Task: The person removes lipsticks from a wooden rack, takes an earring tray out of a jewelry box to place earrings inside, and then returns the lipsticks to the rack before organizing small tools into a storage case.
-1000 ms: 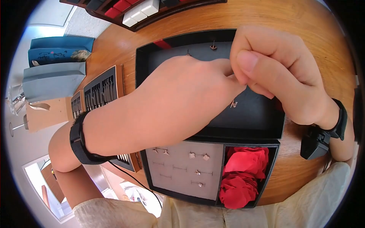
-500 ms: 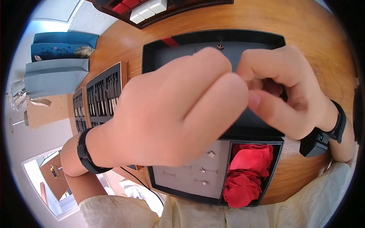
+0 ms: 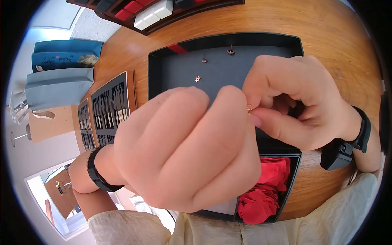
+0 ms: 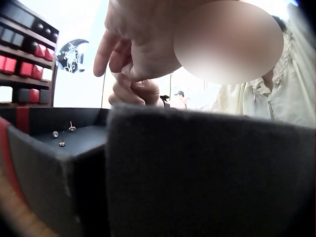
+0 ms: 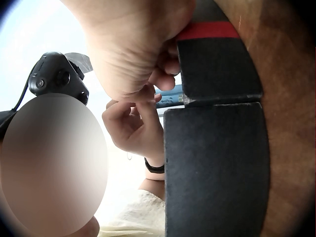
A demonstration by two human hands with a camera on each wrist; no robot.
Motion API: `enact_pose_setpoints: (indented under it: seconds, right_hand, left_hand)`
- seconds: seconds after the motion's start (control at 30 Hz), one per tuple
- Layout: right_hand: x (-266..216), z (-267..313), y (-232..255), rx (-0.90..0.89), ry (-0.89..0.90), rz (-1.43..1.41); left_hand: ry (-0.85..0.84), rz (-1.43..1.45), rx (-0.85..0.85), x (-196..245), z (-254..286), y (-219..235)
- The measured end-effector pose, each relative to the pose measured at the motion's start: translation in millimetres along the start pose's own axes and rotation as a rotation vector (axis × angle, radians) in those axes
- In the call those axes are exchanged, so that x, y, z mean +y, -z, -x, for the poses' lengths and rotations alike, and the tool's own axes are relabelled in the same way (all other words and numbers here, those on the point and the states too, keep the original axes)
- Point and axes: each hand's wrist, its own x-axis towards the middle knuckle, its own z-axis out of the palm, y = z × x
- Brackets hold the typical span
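My right hand (image 3: 298, 102) pinches a small gold-coloured earring (image 3: 249, 108) between thumb and forefinger. Right against it, my left hand (image 3: 192, 151) has curled fingers, its back towards the head camera and its fingertips mostly hidden. In the right wrist view the left hand (image 5: 133, 126) brings thumb and forefinger together at the right hand's fingertips. Both hands are over a black tray (image 3: 171, 83). Lying in the tray are a star-shaped earring (image 3: 198, 78), a stud earring (image 3: 204, 60) and another stud earring (image 3: 231, 51).
Nearer the body, a black box holds red petal flowers (image 3: 259, 206) beside a grey pad (image 3: 220, 207) mostly covered by the left hand. Cases with dark slotted inserts (image 3: 108, 108) and paper bags (image 3: 61, 81) stand left. A rack of small boxes (image 3: 153, 14) is at the back.
The joined fingertips have come down and slightly left. My left hand has turned, showing its curled knuckles and uncovering the star-shaped earring. The pinched gold-coloured earring has come into view.
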Motion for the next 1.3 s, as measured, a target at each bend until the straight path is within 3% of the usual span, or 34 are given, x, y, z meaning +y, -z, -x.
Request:
enact_pose_setpoints:
  seconds: [0.27,0.47,0.57,0.63,0.67,0.7,0.77,0.8,0.87,1.0,1.1,1.17,1.3]
  right_hand:
    - [-0.2,-1.2,-1.4,0.028,0.098,0.057]
    - [-0.3,-1.8,-3.9,0.030,0.120,0.045]
    - [-1.7,-0.6,-2.8,0.020,0.113,0.119]
    - [-3.4,0.0,-1.7,0.007,0.094,0.128]
    - [-3.5,-0.7,-1.6,0.001,0.073,0.143]
    - [-1.7,-1.9,0.0,-0.017,0.137,0.243]
    - [-16.6,5.0,19.6,-0.264,-0.410,0.207]
    - [-11.4,8.6,16.6,-0.272,-0.399,0.200]
    - [-1.5,16.0,7.5,-0.083,-0.110,0.122]
    - [1.5,16.0,5.8,-0.085,-0.063,0.176]
    - [2.3,16.3,10.5,-0.192,-0.104,0.315]
    - [3.6,15.9,7.7,-0.131,0.013,0.348]
    - [-6.2,16.3,2.3,-0.097,-0.216,0.168]
  left_hand:
    - [-0.052,-0.065,0.027,4.2,7.8,-1.0]
    - [0.218,0.215,-0.031,13.8,5.2,7.3]
    - [0.202,0.260,-0.026,3.4,4.9,8.9]
    - [0.183,0.168,-0.166,0.8,0.5,19.2]
    - [0.115,0.142,-0.075,-5.1,4.2,12.5]
    - [0.142,0.132,-0.094,-3.5,4.7,9.9]
    - [0.171,0.105,-0.003,1.6,2.1,5.7]
    - [0.182,0.096,-0.009,2.0,4.9,7.8]
    - [0.174,0.078,-0.015,3.3,10.2,9.2]
    - [0.147,0.063,-0.019,3.1,19.7,11.2]
    - [0.121,0.058,-0.025,4.1,27.8,11.8]
    - [0.099,0.060,-0.026,4.3,33.2,12.2]
    - [0.054,0.058,-0.019,4.0,43.1,17.3]
